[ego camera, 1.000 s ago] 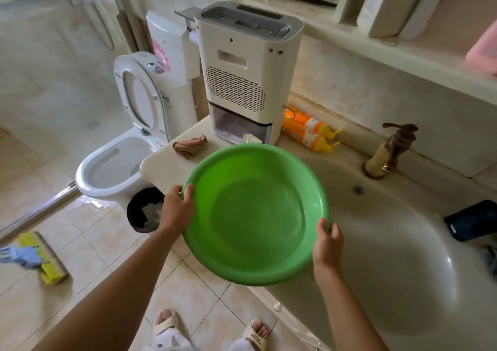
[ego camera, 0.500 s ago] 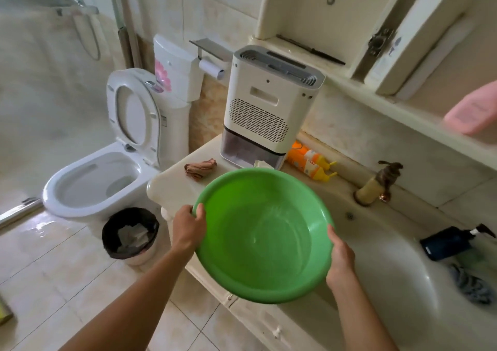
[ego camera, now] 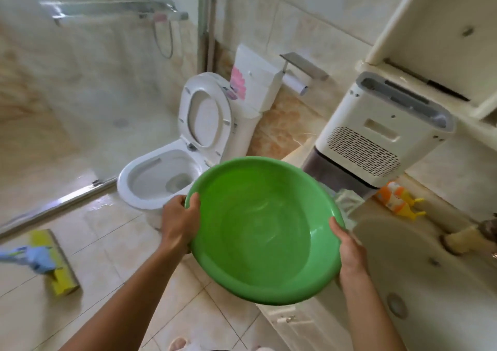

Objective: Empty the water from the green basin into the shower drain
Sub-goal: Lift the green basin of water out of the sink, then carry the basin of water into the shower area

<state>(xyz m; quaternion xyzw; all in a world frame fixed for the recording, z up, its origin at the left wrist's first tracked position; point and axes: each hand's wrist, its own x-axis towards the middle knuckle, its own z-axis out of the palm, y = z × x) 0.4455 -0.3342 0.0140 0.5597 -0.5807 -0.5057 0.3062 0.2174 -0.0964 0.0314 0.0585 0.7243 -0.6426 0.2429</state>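
The round green basin is held in the air in front of me, over the tiled floor beside the counter edge. Shallow clear water ripples in its bottom. My left hand grips the left rim with the thumb over the edge. On the right rim sits my right hand, fingers under the basin. The shower area lies to the left behind a glass panel, with a small round drain on its floor.
A white toilet with raised lid stands just beyond the basin. A metal threshold rail borders the shower. A yellow and blue mop head lies on the floor at left. The counter holds a white appliance, orange bottles and a sink.
The view has swung left toward the toilet and shower. The basin has moved off the counter area and now hangs over the floor, both hands still on its rim.
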